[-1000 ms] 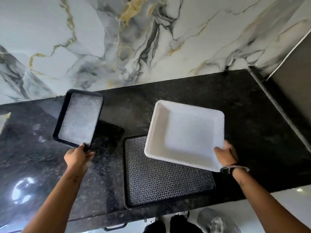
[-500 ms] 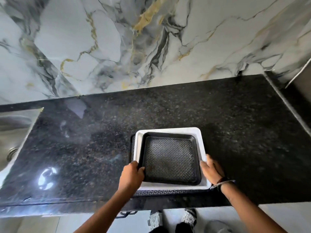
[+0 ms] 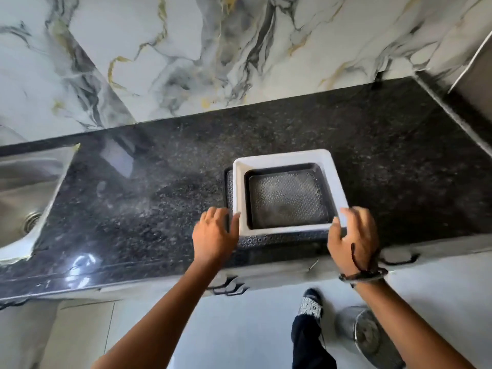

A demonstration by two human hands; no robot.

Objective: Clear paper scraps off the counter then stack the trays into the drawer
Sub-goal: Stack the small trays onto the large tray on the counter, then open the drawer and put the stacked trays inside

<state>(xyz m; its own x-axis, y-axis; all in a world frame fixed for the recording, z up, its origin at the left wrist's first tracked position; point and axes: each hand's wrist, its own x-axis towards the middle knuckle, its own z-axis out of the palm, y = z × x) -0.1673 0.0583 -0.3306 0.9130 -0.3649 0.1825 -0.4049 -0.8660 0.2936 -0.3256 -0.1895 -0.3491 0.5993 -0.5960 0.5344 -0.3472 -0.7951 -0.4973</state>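
head view: left hand (image 3: 213, 235) and right hand (image 3: 351, 238), fingers spread, flank the white tray (image 3: 336, 182) holding a small black tray (image 3: 287, 198) on a larger black tray (image 3: 229, 193)

- The bottom patterned tray (image 3: 231, 194) is mostly covered by the white tray (image 3: 288, 158); only its left and near strips are seen.
- The sink (image 3: 29, 182) is cut off by the left edge.
- Whether the blurred left hand (image 3: 213, 234) touches the trays cannot be told.
- The drawer handles (image 3: 226, 287) are smeared by blur.
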